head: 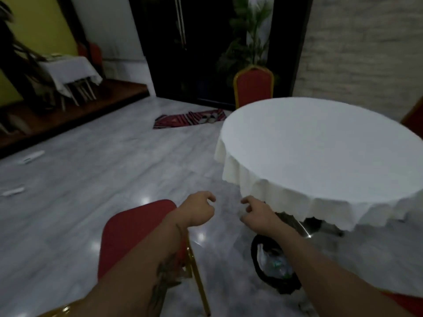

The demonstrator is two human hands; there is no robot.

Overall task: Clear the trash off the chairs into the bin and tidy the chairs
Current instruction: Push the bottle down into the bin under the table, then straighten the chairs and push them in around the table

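**White cloth, red seats, one bin: getting the drop right**

We are standing beside the round table under a white cloth (320, 152), the largest thing here, and we are counting one of it close by. Next we are counting red padded chairs with gold metal frames. The near chair (132, 236) is sitting under our left forearm and the far chair (253, 86) behind the table. An edge chair (414, 121) is showing as a sliver on the right, and a red corner (409, 304) at the bottom may be a fourth. The near seat is showing no trash where we can see it.

One black round bin (254, 255) is sitting on the grey marble floor (114, 168) between the near chair and the table, below our right forearm. Clear plastic (272, 264) is lying inside it.

We are holding our left hand (199, 211) out with its fingers loosely curled, gripping nothing. Our right hand (258, 213) is hovering beyond the bin. A pale blur at its fingertips could be clear wrap or floor glare, so we cannot tell whether it is gripping anything.

To do this step well, we are judging that anything held should go low over the bin's mouth before release, since light plastic drifts.

Smallest, we are counting two white scraps (33, 157) on the floor at the far left, well apart from the chairs.
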